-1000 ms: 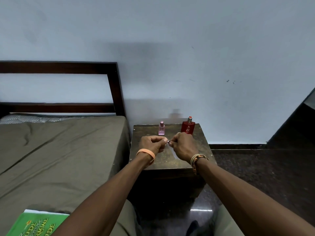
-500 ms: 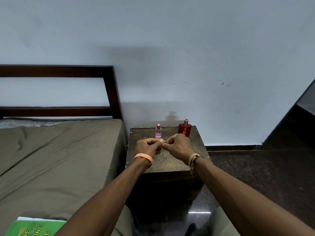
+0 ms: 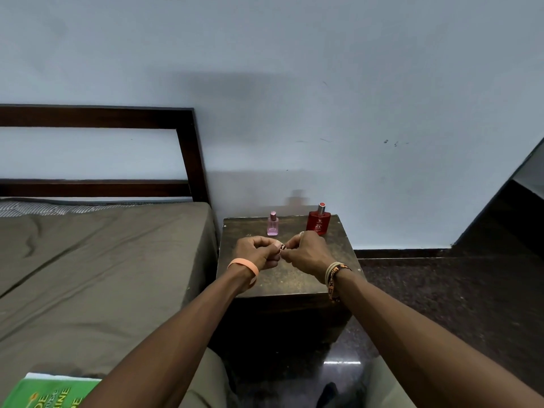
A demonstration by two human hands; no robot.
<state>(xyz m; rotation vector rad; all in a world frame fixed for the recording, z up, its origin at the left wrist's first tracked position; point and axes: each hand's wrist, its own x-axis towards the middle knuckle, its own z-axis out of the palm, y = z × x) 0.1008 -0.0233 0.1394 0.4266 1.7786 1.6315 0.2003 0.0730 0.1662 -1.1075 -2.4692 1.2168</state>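
Above a dark wooden bedside table (image 3: 338,251), my left hand (image 3: 256,251) and my right hand (image 3: 309,254) meet fingertip to fingertip. Both pinch one tiny object (image 3: 282,247) between them; it is too small to identify, with a dark and pale pattern. Fingers of both hands are curled. An orange band circles my left wrist, and woven threads circle my right wrist. At the table's back stand a small pink bottle (image 3: 273,224) and a red bottle (image 3: 318,220), both upright.
A bed (image 3: 97,260) with an olive sheet and dark wooden headboard (image 3: 188,151) fills the left side. A green book (image 3: 50,393) lies at the bottom left. Behind the table is a pale blue wall, and dark floor (image 3: 441,290) lies to the right.
The two hands have stayed together over the table, fingers working slightly on the tiny object. The view has shifted a little; the bottles have not moved.
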